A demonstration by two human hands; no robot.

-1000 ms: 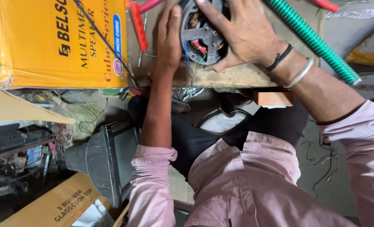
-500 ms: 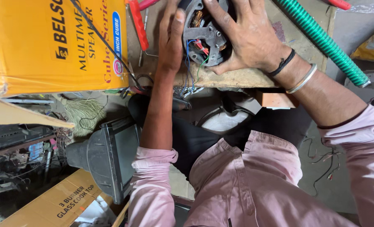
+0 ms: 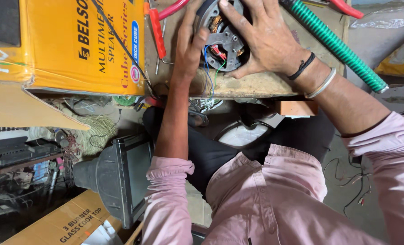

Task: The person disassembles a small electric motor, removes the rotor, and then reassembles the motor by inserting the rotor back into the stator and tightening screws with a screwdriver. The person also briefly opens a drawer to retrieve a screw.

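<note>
Pink button-up shirt with sleeves rolled to the elbows, dark trousers, black cord and silver bangle at one wrist

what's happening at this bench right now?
A person in a pink shirt has both hands on a round grey motor assembly with copper windings and coloured wires, resting on a worn wooden bench. The left hand grips its left edge; the right hand covers its right side from above. Red-handled pliers lie just left of it, a green ribbed hose runs diagonally to the right, and a yellow cardboard box sits at the left.
</note>
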